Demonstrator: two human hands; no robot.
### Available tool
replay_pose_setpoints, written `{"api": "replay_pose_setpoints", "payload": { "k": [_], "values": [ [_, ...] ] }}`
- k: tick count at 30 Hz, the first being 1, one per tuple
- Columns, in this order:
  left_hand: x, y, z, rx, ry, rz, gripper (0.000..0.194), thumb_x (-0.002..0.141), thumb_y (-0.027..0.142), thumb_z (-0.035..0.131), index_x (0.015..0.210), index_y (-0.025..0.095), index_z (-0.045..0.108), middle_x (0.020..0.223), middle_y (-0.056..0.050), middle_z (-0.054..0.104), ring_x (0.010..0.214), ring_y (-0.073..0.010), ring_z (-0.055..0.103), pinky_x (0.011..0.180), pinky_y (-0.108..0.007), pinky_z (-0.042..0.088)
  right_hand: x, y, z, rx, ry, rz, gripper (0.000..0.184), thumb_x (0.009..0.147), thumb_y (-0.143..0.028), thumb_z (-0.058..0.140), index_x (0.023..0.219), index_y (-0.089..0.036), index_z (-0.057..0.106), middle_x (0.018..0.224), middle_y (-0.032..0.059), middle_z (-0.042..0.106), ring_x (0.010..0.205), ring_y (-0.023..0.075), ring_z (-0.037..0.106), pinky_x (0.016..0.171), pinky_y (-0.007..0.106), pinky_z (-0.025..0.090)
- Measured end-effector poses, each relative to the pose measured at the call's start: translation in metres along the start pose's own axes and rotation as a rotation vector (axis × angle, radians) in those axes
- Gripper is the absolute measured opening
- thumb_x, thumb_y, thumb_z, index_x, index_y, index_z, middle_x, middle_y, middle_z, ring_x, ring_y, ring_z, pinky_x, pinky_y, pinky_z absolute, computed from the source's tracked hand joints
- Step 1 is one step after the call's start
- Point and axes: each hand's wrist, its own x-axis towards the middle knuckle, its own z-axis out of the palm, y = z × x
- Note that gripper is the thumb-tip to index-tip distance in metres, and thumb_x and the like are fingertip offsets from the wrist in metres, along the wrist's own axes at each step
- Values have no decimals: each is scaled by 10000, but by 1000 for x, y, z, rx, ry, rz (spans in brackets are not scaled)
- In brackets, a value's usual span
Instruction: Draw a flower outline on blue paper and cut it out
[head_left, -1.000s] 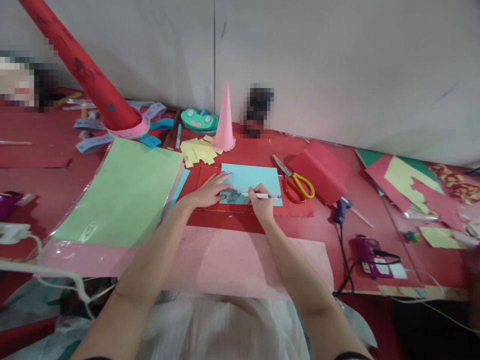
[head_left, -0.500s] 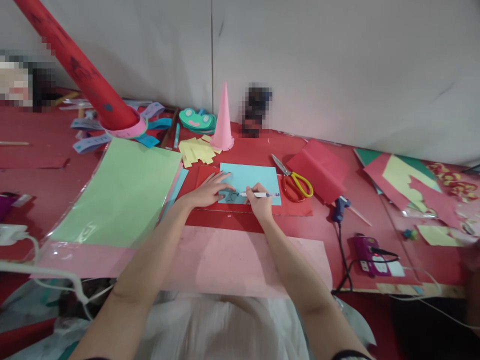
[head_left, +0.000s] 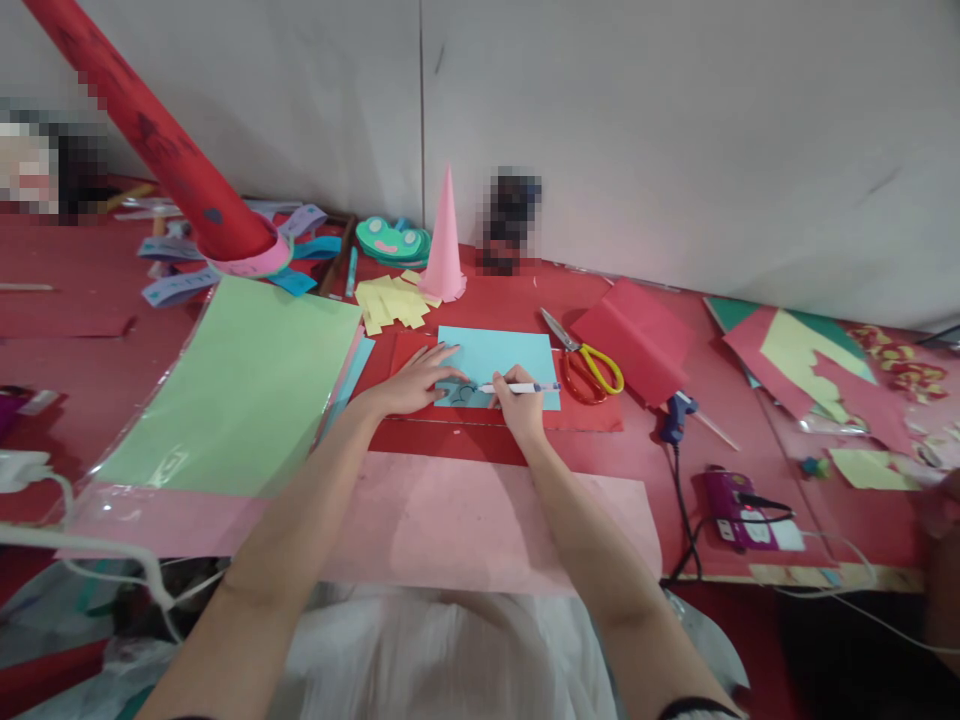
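A light blue sheet of paper (head_left: 499, 355) lies on red sheets in the middle of the table. My left hand (head_left: 416, 383) rests with fingers spread over the sheet's left side. In my right hand (head_left: 519, 400) is a white marker pen (head_left: 517, 388), its tip at the paper close to my left thumb. Dark curved lines (head_left: 463, 393) are drawn beside the tip. Scissors (head_left: 589, 355) with yellow and red handles lie just right of the blue sheet. A pink paper cone (head_left: 447, 245) stands behind it, next to yellow paper strips (head_left: 394, 305).
At left are a green sheet in a plastic sleeve (head_left: 232, 390) and a tall red paper tube (head_left: 172, 150). A glue gun (head_left: 677, 418), a purple power box (head_left: 739, 510) with cords and paper scraps (head_left: 810, 370) lie at right. Pink paper (head_left: 487, 520) covers the front edge.
The curved line beside the pen tip has grown slightly into a fuller loop. Both hands stay almost in place; the whole view has shifted a little.
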Motion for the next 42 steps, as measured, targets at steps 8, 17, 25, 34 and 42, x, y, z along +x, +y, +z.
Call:
{"api": "replay_pose_setpoints", "payload": {
  "k": [8, 17, 25, 34, 42],
  "values": [
    [1, 1, 0, 7, -2, 1, 364, 922, 180, 479, 1228, 353, 574, 1610, 74, 138, 1485, -216, 52, 1203, -487, 38, -1, 0, 0, -31, -10, -20, 350, 815, -466, 530, 595, -248, 367, 450, -57, 514, 450, 120, 482, 547, 266, 418],
    [0, -1, 0, 3, -1, -4, 373, 916, 167, 480, 1222, 360, 571, 1607, 83, 146, 1485, -206, 55, 1203, -488, 26, -3, -1, 0, -58, 12, -20, 337, 825, -436, 518, 593, -241, 373, 453, -58, 510, 458, 112, 454, 549, 260, 395],
    [1, -2, 0, -7, -3, -5, 363, 925, 180, 476, 1221, 365, 575, 1606, 97, 142, 1485, -204, 50, 1204, -484, 17, -3, -3, 1, -53, 19, -8, 319, 828, -404, 516, 597, -243, 367, 452, -64, 500, 457, 114, 457, 544, 260, 381],
    [-1, 2, -2, 4, -21, -27, 419, 885, 113, 508, 1231, 339, 578, 1613, 64, 130, 1486, -207, 35, 1206, -446, 59, -3, -1, 1, -44, 45, -21, 341, 836, -418, 519, 592, -241, 359, 431, -66, 487, 440, 108, 426, 538, 261, 371],
    [-1, 2, -3, 7, -13, -20, 412, 898, 140, 519, 1234, 371, 585, 1609, 89, 128, 1485, -227, 50, 1202, -476, 98, -2, 2, 2, -51, 61, -46, 356, 826, -455, 517, 586, -238, 367, 437, -58, 500, 443, 106, 417, 545, 266, 372]
  ]
}}
